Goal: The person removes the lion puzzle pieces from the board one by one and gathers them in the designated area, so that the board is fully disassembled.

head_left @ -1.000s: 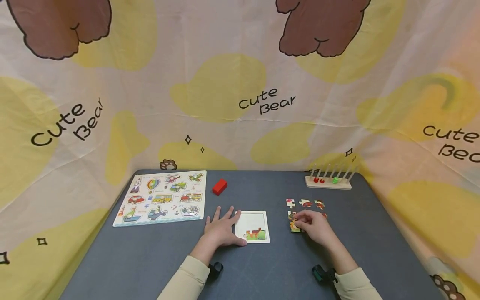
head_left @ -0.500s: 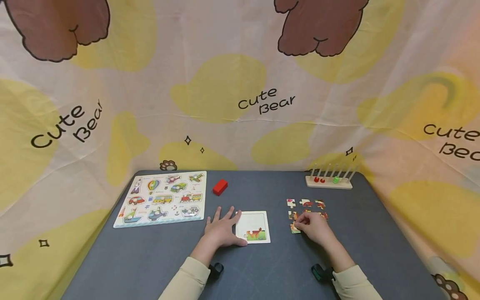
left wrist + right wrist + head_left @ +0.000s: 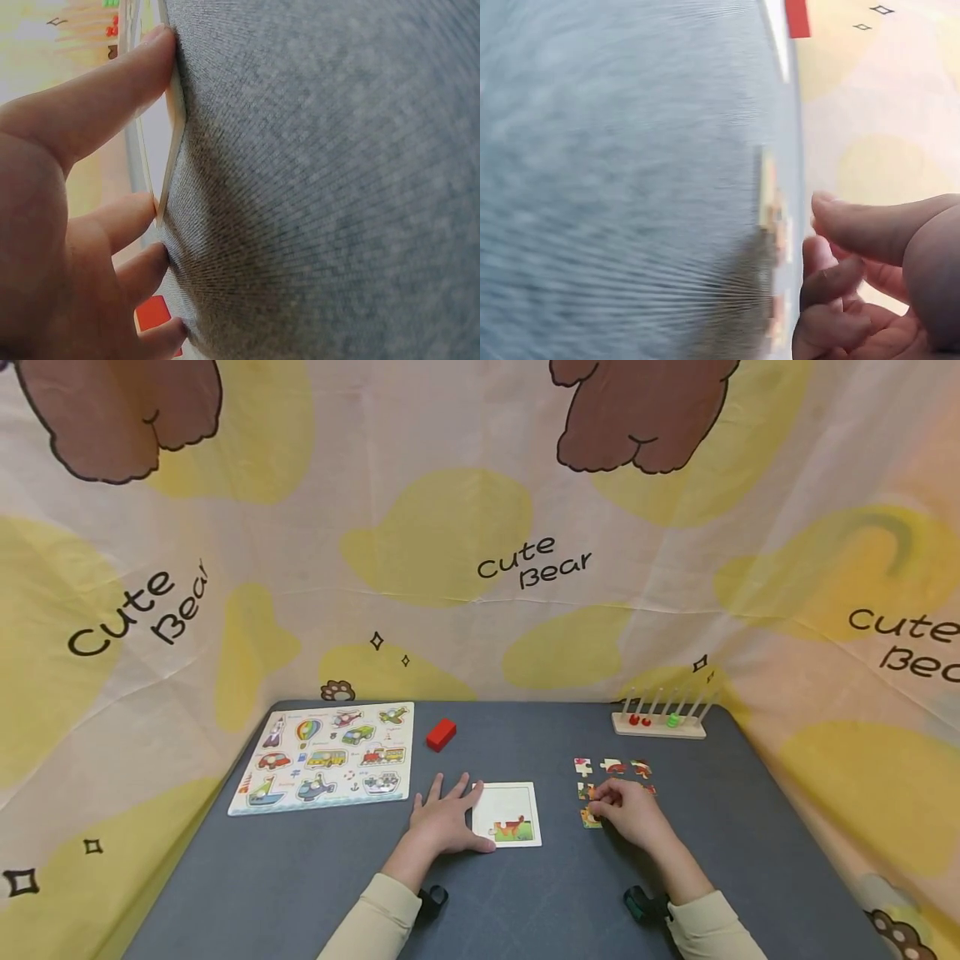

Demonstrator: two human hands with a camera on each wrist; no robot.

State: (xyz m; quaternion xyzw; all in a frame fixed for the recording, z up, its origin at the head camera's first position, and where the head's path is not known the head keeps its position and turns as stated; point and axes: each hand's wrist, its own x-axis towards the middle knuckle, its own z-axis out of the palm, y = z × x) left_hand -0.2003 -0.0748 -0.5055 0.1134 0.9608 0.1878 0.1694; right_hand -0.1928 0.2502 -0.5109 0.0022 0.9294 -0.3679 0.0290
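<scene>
My left hand [image 3: 444, 823] rests with fingers spread at the left side of a white puzzle tray [image 3: 501, 797]. In the left wrist view its thumb [image 3: 154, 56] and index fingertip touch the tray's edge. A joined picture section of puzzle [image 3: 513, 829] lies in the tray's lower right. Over a group of loose jigsaw pieces [image 3: 613, 767], my right hand [image 3: 633, 814] hovers with loosely curled fingers. Its fingertips overlap the nearest jigsaw piece [image 3: 588, 817] in the head view. The right wrist view shows thumb and index close together, nothing visible between them. The palm hides part of the group.
A vehicle picture puzzle board [image 3: 322, 758] lies at the left of the grey table [image 3: 525, 902]. Behind the tray is a red block [image 3: 441, 734]. A wooden peg stand [image 3: 658, 725] with red and green beads stands at the back right, near the fabric backdrop [image 3: 450, 527].
My right hand has shifted very slightly over the loose jigsaw pieces, its fingertips staying by the nearest one. The left hand and the tray stay in place.
</scene>
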